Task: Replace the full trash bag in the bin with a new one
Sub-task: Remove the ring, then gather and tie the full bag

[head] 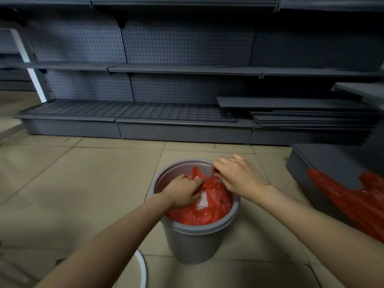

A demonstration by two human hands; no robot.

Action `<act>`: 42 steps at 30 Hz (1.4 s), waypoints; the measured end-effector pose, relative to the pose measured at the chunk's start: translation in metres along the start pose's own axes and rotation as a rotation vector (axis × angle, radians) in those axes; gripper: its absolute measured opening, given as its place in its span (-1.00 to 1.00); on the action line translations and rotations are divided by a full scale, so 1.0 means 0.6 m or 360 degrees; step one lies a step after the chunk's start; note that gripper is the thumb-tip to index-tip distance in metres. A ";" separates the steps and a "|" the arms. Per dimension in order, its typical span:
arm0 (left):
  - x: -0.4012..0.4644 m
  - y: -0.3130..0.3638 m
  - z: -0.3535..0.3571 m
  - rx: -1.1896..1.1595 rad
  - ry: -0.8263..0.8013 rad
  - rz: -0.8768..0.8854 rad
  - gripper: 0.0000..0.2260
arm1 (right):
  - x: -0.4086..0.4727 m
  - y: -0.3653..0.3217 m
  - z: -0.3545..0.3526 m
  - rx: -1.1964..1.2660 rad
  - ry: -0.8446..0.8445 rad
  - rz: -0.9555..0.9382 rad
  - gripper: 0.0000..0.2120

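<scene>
Red trash bag (216,206) sitting inside grey round bin (193,244), directly beneath both hands. Bag mouth facing up; long axis upright, in line with bin. Two handle loops gathered toward centre of opening, one loop standing up beyond left hand, other bunched under right hand. Bag filling bin nearly to rim; something white (202,201) showing through plastic just right of left hand, contents otherwise not identifiable.

Left hand (184,191) knuckles up, fingers curled, gripping bunched red plastic at near-left side of bag mouth. Right hand (236,175) knuckles up, fingers bent down, pinching other handle loop at far-right of mouth. Hands close together, not touching; gathered plastic between them. Both forearms bare, reaching in from bottom of view.

Bin upright on floor, rim clear of plastic all round, bag edge tucked inside rather than folded over rim.

Second red bag (353,202), flat and slack, well to right of right hand, draped over edge of low grey platform (324,163) and hanging down toward floor.

Curved white rim (143,269) of some round object below left forearm, mostly cut off by frame; cannot tell what.

Floor (83,183): beige tiles, scuffed, dark grout lines. Beyond hands: dark grey shop shelving (176,67) with pegboard back, wire grid on bottom deck. Stack of loose shelf boards (301,115) lying on base unit, beyond and right of right hand. Room dim.
</scene>
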State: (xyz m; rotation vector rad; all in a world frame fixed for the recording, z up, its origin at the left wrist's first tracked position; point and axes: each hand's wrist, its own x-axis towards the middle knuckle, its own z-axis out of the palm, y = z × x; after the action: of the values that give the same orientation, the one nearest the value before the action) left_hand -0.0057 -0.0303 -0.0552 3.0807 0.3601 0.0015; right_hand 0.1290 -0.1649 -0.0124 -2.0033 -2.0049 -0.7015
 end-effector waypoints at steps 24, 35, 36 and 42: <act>-0.070 -0.020 -0.047 -0.0037 0.0312 -0.0267 -0.82 | 0.002 -0.044 0.002 -0.0145 -0.0593 -0.0023 -0.74; -0.082 -0.018 -0.080 -0.0186 0.0354 -0.0229 -0.88 | 0.010 -0.047 -0.024 0.0043 -0.0502 0.0197 -0.78; -0.083 -0.020 -0.083 -0.0242 0.0323 -0.0248 -0.89 | 0.009 -0.049 -0.025 0.0082 -0.0557 0.0212 -0.79; -0.091 -0.036 -0.135 -0.0385 0.0437 -0.0214 -0.93 | 0.019 -0.030 -0.036 0.0145 -0.0451 0.0183 -0.90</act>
State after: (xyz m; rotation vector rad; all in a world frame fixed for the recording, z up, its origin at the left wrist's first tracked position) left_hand -0.0644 -0.0188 0.0249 2.8120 0.5337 0.4333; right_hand 0.1069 -0.1644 0.0082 -2.2461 -2.0046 -0.3103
